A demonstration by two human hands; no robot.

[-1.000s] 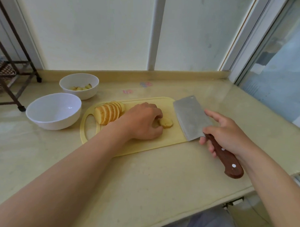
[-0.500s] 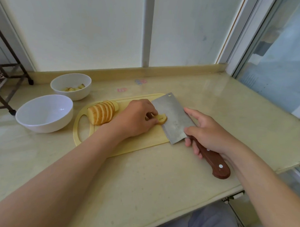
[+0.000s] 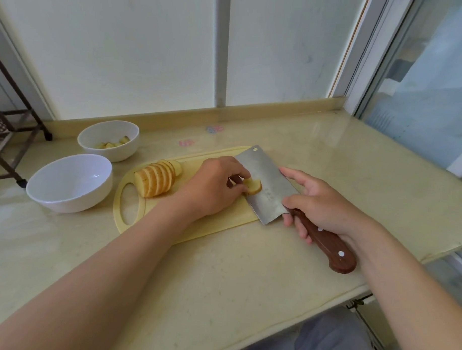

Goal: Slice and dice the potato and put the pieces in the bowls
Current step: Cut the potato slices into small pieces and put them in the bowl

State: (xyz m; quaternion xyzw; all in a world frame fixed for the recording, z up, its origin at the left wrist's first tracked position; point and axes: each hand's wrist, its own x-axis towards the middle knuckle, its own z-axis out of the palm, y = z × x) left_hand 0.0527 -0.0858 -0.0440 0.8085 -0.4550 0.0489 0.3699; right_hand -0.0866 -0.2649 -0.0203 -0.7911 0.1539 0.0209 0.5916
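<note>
The left hand (image 3: 213, 187) pinches a potato piece (image 3: 253, 186) steady against the cleaver (image 3: 266, 176), which the right hand (image 3: 325, 204) grips to dice it; the slices (image 3: 156, 180) wait just left of the left hand.

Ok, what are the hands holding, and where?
Right hand grips the cleaver by its wooden handle; left hand pinches a potato slice at its left end.

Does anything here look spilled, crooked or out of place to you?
Nothing stands out. The potato slices lean in a tidy row on the cutting board, the left hand pinches one slice by the cleaver gripped by the right hand, and no pieces lie on the counter.
</note>
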